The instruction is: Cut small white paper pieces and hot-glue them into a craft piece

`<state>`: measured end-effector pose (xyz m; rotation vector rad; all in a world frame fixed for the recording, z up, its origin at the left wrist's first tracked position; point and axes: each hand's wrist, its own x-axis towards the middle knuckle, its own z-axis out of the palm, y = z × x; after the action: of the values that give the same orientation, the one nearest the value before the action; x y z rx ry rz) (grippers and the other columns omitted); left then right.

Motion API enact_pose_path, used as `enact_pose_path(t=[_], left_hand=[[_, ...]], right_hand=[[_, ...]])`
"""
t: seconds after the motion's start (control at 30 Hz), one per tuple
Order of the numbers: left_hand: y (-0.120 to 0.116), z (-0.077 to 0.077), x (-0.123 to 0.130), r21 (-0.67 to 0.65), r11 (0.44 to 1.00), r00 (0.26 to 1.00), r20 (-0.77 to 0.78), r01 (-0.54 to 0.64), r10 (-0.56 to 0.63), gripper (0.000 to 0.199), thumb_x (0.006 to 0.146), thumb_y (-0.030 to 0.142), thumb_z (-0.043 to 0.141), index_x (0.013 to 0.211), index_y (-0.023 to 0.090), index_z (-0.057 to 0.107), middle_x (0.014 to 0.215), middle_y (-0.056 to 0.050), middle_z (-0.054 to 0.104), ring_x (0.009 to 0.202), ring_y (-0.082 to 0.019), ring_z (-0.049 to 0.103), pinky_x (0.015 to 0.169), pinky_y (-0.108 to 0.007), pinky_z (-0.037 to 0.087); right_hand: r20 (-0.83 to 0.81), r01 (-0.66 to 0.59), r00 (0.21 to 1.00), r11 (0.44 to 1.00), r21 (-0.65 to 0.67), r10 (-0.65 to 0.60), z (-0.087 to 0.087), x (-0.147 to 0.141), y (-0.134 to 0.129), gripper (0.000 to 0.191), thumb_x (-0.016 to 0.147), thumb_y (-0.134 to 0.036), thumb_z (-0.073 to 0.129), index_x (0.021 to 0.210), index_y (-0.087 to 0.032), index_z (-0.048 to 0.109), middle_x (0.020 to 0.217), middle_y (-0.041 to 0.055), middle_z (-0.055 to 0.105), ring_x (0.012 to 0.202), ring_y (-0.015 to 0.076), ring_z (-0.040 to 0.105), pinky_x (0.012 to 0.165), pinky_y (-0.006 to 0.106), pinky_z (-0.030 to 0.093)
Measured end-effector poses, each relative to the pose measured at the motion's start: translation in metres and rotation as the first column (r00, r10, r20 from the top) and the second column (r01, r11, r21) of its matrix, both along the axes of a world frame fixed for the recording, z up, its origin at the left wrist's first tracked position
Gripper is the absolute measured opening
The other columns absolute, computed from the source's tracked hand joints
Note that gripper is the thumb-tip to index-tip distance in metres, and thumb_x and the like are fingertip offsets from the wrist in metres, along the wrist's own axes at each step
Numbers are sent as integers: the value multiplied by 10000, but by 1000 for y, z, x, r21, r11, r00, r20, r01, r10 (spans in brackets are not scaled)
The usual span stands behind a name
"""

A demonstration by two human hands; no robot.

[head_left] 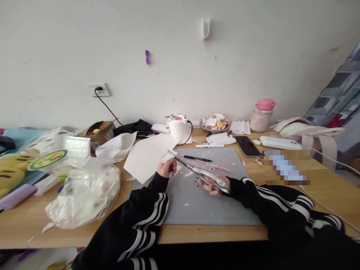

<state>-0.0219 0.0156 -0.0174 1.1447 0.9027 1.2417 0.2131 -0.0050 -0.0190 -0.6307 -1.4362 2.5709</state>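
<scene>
My right hand (212, 185) is wrapped round the handles of a pair of scissors (206, 174), whose blades point up and left over the grey cutting mat (210, 210). My left hand (168, 167) pinches a small piece of white paper (166, 155) with curly drawn lines on it. The scissor blades meet this paper just above my left fingers. Behind the left hand lies a large white sheet (146, 155). A black pen (197, 158), a clear ruler (201, 165) and a pinkish pen (221, 167) rest on the mat beyond the scissors.
A crumpled plastic bag (84, 195) and yellow plush (11, 172) are at the left. A bowl of paper scraps (215, 123), a white round container (179, 129) and a pink-lidded bottle (261, 117) stand at the back. A phone (247, 146) and white power bank (279, 143) lie right.
</scene>
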Motion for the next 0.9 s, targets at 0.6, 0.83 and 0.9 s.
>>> enact_pose_path(t=[0.6, 0.83, 0.9], left_hand=[[0, -4, -2, 55, 998, 999, -47, 1, 1, 325, 740, 411, 523, 508, 197, 445, 423, 24, 471, 301, -80, 385, 333, -242, 241], [1, -5, -2, 59, 998, 996, -84, 15, -10, 340, 746, 442, 509, 522, 200, 426, 427, 26, 473, 308, -81, 391, 329, -241, 241], [0, -4, -2, 55, 998, 997, -77, 9, -5, 329, 747, 428, 508, 525, 199, 427, 432, 28, 472, 310, -79, 387, 334, -242, 249]], right_hand=[[119, 116, 985, 992, 58, -122, 15, -5, -10, 548, 506, -527, 722, 798, -204, 389, 447, -154, 348, 264, -19, 146, 252, 103, 115], [122, 104, 986, 993, 56, -110, 13, -4, -9, 525, 515, -499, 710, 811, -206, 391, 448, -153, 336, 268, -16, 160, 269, 103, 114], [126, 104, 986, 993, 56, -110, 13, -4, -8, 518, 516, -497, 706, 803, -207, 386, 446, -153, 339, 271, -16, 151, 271, 103, 116]])
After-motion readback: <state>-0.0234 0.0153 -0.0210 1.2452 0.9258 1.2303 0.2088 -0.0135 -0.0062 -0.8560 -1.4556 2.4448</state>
